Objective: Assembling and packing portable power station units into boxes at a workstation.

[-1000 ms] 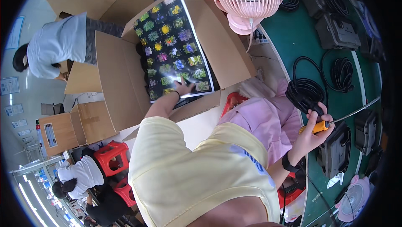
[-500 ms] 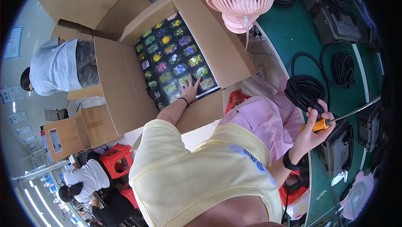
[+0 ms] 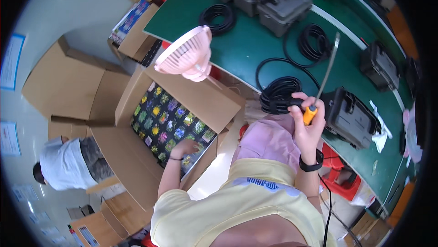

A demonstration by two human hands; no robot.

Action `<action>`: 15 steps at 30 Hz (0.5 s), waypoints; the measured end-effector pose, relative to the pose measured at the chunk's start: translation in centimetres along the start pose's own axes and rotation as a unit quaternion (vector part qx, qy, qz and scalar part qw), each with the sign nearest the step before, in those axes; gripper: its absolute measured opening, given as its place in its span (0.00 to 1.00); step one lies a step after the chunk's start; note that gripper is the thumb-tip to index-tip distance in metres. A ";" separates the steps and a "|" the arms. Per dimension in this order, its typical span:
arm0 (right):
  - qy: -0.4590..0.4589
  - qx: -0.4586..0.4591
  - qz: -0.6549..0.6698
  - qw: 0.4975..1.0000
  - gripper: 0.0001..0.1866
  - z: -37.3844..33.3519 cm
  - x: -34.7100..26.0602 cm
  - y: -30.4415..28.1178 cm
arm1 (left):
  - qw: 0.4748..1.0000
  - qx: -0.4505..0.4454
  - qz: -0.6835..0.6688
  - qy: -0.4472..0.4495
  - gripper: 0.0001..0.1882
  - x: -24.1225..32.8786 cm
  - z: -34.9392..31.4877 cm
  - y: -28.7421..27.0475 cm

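My right hand (image 3: 311, 126) is closed around the yellow-orange handle of a screwdriver (image 3: 325, 76), its long metal shaft pointing up and away over the green table. A coil of black corrugated cable (image 3: 279, 93) lies at the table's near edge, just beyond my fingers; its dark end is close to my thumb, and whether I grip it is unclear. My left hand (image 3: 185, 148) reaches into an open cardboard box (image 3: 132, 156), fingers extended over a black sheet printed with colourful flower pictures (image 3: 160, 121). A dark band is on each wrist.
A pink fan (image 3: 188, 55) stands between box and table. On the green table (image 3: 246, 48) are grey-black cases (image 3: 351, 119), more black cable coils (image 3: 315, 44) and a white crumpled piece (image 3: 379, 137). Red stools (image 3: 337, 174) sit below. A person (image 3: 68, 162) bends at the left.
My view has turned to the right, so more of the table shows. The screwdriver shaft now points upward rather than rightward. My left hand stays over the printed sheet, fingers less spread.
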State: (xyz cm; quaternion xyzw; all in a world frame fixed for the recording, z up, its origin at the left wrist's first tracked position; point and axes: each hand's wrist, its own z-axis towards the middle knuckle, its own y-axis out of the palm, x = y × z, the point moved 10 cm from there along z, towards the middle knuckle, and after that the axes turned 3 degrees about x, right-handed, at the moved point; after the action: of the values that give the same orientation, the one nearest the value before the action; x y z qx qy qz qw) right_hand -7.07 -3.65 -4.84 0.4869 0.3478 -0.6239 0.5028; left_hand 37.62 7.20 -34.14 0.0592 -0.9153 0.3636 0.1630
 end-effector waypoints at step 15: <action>0.008 0.011 -0.022 1.000 0.12 -0.3 0.2 -1.8 | 0.757 0.560 -0.062 0.333 0.24 40.8 -8.3 -22.2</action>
State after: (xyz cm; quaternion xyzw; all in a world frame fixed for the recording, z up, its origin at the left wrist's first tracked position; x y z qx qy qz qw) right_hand -8.73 -3.00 -5.18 0.4896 0.3554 -0.6346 0.4809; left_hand 6.47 -2.86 -0.23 0.0721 -0.4311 0.7967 0.4174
